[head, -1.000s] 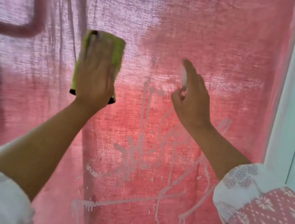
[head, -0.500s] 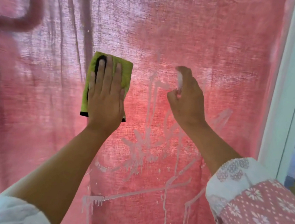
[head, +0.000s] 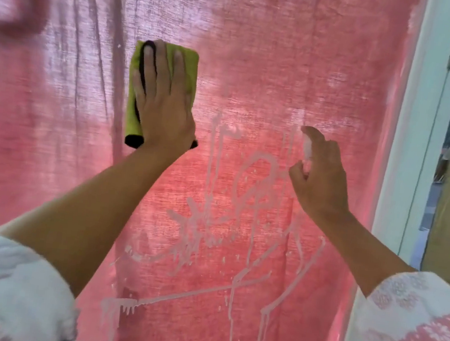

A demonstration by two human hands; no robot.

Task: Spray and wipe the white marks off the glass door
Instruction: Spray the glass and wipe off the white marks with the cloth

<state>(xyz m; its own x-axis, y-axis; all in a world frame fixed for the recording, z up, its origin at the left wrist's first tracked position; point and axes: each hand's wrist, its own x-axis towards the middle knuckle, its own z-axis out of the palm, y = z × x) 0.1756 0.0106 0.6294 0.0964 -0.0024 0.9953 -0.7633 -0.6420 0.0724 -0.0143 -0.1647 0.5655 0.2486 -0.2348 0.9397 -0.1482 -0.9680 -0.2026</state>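
The left hand (head: 163, 107) pressed a green cloth (head: 191, 65) flat against the glass (head: 355, 73), fingers spread. The right hand (head: 321, 175) gripped what looked like a small sprayer (head: 307, 149). White marks (head: 212, 225) ran lower centre.

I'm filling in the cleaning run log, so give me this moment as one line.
left hand: flat on green cloth against glass | right hand: grip on spray bottle | white marks: dripping, unwiped
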